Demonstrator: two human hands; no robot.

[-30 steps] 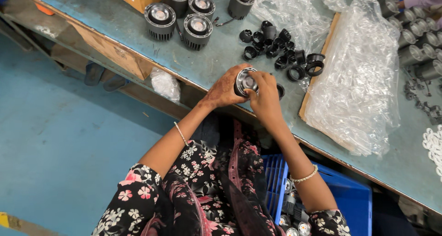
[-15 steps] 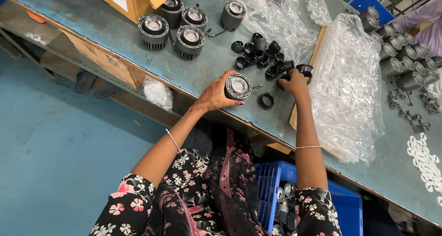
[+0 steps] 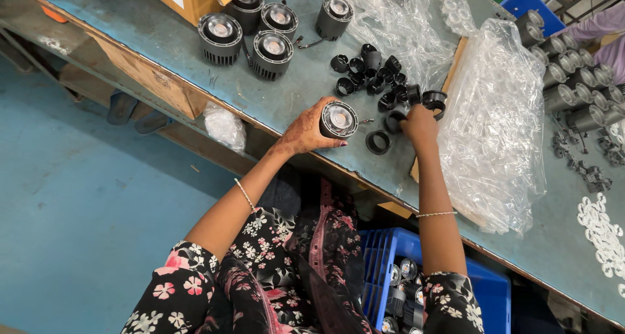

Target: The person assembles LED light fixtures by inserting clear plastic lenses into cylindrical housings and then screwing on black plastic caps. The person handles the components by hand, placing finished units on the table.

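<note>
Near the tabletop's front edge, the left hand point(image 3: 305, 131) holds a black spotlight housing point(image 3: 338, 119), fingers wrapped around it. The right hand point(image 3: 420, 122) closes on a black ring point(image 3: 394, 120) from the pile point(image 3: 374, 73) farther back; fitting seems next, needing alignment.

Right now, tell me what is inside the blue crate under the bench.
The blue crate holds several round lamp bodies with shiny faces, stacked loosely. The person's right arm and flowered sleeve cover much of it, so its far side and bottom stay hidden.
</note>
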